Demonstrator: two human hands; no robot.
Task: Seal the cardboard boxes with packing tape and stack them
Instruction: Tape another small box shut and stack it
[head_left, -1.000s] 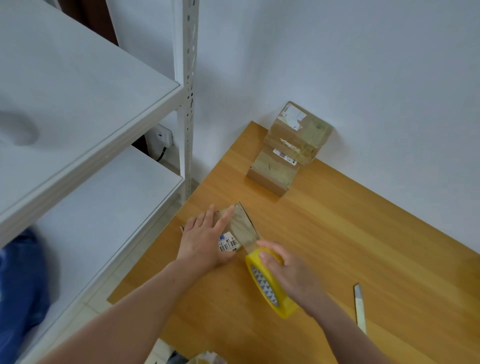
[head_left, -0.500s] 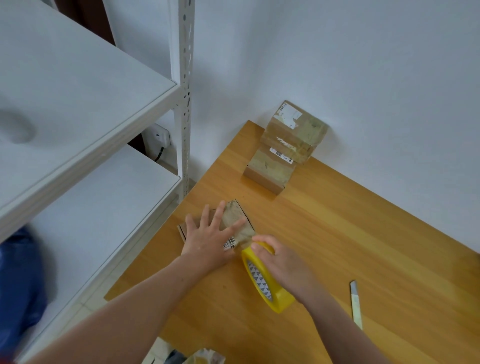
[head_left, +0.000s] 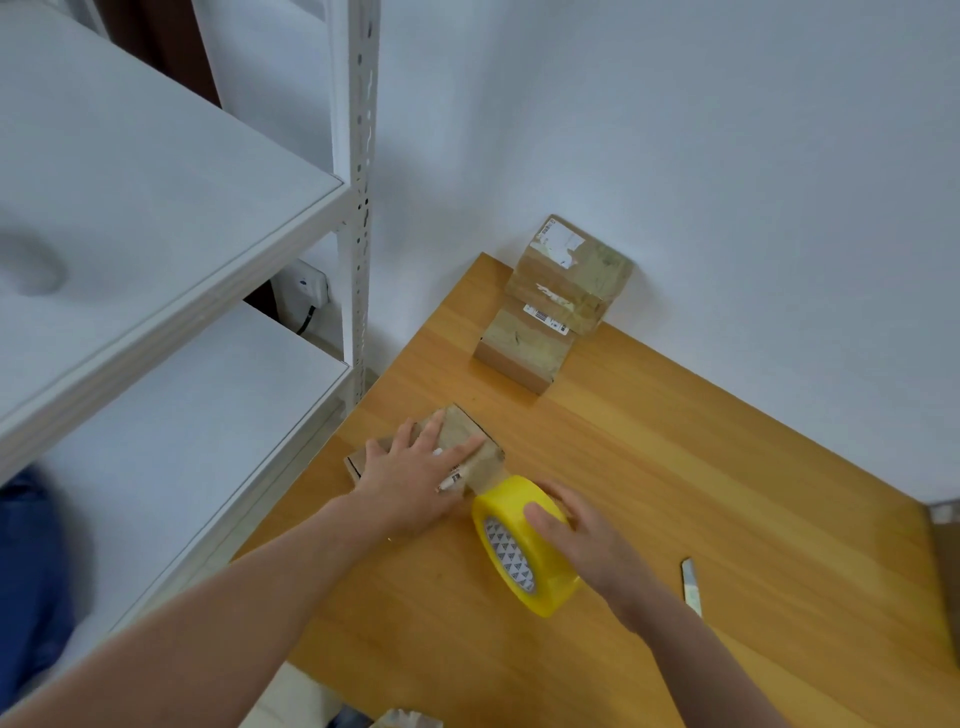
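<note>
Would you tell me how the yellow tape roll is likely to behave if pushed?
The yellow tape roll is held on edge by the right hand, so it would probably roll. Its strip seems stuck to the box, likely tethering it. The round core suggests stiffness.

You've got bare table (head_left: 727, 467) through the middle and right of frame, between the stacked boxes (head_left: 550, 306) at upper centre and the knife (head_left: 691, 587) at lower right. The stack backs onto the wall. The left of frame is blocked by the shelf unit (head_left: 156, 208), its post (head_left: 358, 208) near the table's edge. Lower centre is occupied: left hand (head_left: 410, 483) flat on the small box (head_left: 467, 436), right hand (head_left: 582, 540) gripping the tape roll (head_left: 519, 540) just beside it.
</note>
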